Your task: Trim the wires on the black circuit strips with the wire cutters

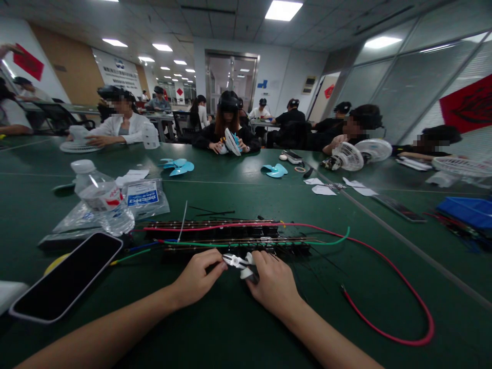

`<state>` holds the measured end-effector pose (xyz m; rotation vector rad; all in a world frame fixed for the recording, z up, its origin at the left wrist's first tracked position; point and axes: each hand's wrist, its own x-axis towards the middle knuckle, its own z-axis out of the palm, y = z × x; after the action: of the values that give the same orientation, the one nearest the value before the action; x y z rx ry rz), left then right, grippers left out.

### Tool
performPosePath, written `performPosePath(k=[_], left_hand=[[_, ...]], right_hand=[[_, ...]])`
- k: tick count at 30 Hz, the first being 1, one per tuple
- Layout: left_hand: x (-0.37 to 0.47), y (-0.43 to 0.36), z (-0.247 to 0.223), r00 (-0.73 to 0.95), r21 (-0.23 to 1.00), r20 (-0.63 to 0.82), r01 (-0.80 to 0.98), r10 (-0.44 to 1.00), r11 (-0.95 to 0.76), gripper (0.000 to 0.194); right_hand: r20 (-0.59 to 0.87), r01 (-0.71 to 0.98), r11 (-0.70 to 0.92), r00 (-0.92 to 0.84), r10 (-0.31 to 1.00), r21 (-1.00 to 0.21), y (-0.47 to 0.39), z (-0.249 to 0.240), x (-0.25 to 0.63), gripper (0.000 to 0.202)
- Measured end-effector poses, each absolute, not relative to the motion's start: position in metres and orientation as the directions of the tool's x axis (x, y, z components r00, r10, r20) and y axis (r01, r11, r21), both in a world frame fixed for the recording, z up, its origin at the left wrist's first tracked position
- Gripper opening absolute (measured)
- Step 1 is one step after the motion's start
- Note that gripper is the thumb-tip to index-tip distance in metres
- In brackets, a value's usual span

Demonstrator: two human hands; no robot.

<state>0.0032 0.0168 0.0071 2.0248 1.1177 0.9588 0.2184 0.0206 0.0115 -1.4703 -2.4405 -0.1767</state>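
My right hand (271, 282) is wrapped round the handles of small pliers (235, 261), whose metal jaws point left. Near the jaw tips, my left hand (200, 277) has thumb and forefinger pinched together; what they hold, if anything, is too small to make out. Just beyond both hands lie two long black terminal strips (211, 229) side by side. A red cable (407, 282) runs over the rear strip and curls round to the right. Along the front strip lies a green wire (330, 243). A thin white tie (183, 220) stands up from the strips at the left.
On the left are a phone (69, 277), a water bottle (102, 197) and a plastic packet (146, 197). Blue fan blades (274, 170) and paper scraps (323, 190) lie farther back. A blue tray (467, 211) is at the right. Several people sit across the table.
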Motion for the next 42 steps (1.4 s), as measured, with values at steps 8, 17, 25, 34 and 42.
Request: performPosePath(k=[8,17,25,34,42], left_hand=[[0.003,0.017,0.007,0.368,0.797,0.278,0.426,0.887,-0.427,0.018],[0.003,0.018,0.004,0.373,0.772,0.288,0.455,0.882,-0.444,0.019],[0.003,0.017,0.008,0.408,0.786,0.302,0.405,0.862,-0.467,0.018],[0.0,0.017,0.005,0.501,0.756,0.356,0.341,0.789,-0.558,0.019],[0.001,0.017,0.004,0.508,0.766,0.349,0.33,0.788,-0.552,0.018]], right_hand=[[0.275,0.877,0.475,-0.441,0.854,-0.07,0.021,0.015,0.218,0.017],[0.236,0.875,0.463,-0.425,0.874,-0.14,0.021,0.016,0.218,0.025],[0.12,0.825,0.487,-0.474,0.873,-0.285,0.019,0.028,0.224,0.018],[0.104,0.713,0.59,-0.601,0.792,-0.379,0.018,0.039,0.231,0.014],[0.152,0.766,0.541,-0.524,0.838,-0.348,0.017,0.03,0.227,0.017]])
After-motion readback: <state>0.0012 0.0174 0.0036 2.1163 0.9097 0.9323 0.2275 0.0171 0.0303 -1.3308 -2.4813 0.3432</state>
